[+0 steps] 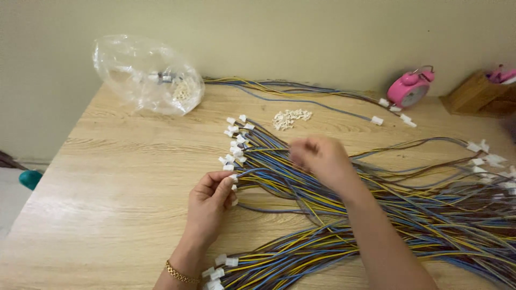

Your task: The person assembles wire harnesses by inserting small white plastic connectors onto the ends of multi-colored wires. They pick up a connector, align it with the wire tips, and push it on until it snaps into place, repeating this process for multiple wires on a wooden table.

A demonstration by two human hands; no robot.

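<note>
Left grip (212, 196) pinches a wire end with its white connector (234, 180); right grip (321, 158), blurred, closure unclear, rests on the wire bundle (301, 188), which runs rightward across the worktop (118, 177), nearer the right.

A thick bundle of blue, yellow and brown wires (301, 182) fans across the wooden worktop (118, 182), each strand tipped with a small white plastic connector (232, 145). The connector ends cluster together at the bundle's left, while the loose lengths trail away to the right in overlapping, tangled sweeps, lying flat on the wood.
</note>
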